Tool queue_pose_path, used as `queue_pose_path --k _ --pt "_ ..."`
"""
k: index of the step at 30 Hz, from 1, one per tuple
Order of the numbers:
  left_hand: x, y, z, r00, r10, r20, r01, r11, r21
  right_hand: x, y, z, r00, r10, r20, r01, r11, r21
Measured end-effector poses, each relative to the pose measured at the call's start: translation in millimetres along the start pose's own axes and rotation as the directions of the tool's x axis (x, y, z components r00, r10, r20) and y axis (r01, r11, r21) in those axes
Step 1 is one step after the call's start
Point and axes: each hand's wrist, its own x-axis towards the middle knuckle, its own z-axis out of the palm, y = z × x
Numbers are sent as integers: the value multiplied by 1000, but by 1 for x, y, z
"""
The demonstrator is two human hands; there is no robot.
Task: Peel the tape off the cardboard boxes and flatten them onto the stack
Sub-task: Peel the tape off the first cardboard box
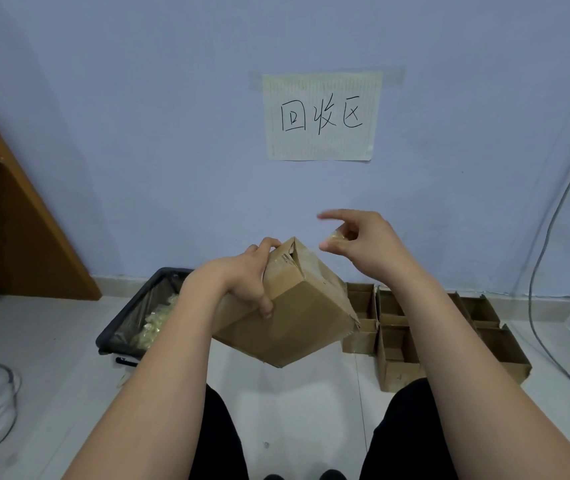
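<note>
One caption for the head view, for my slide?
Left hand grips cardboard box; right hand pinches peeled tape.

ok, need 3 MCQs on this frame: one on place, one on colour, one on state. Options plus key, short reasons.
1. Where is the bin with the wadded tape?
A. on the floor to the left of the held box
B. to the right of the flattened stack
C. under the wall sign

2. What colour is the bin?
A. white
B. black
C. blue

3. What is the right hand doing?
A. resting flat on the floor
B. gripping the box
C. pinching a bit of clear tape beside the box

Key: 1 A, the bin sits left of the cardboard box. 2 B, its rim is black. 3 C, the right hand pinches the tape, while the left hand holds the box.
</note>
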Motion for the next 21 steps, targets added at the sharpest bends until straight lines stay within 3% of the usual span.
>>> queue_pose_path --k 4,11,17,21 --pt "-1 -4 -1 1000 -26 -14 25 999 -42 -3 0 -2 996 70 53 -72 997 30" --pt "-4 -10 -3 998 -57 -36 56 998 -35 -8 -5 -3 955 124 269 -175 970 171" --pt "-2 -7 -1 999 -15 -43 12 998 -63 -1 -1 7 998 58 37 -56 997 -54" --pt "-2 -6 -3 998 16 -53 -21 995 -99 2 -2 10 999 -32 10 32 999 37"
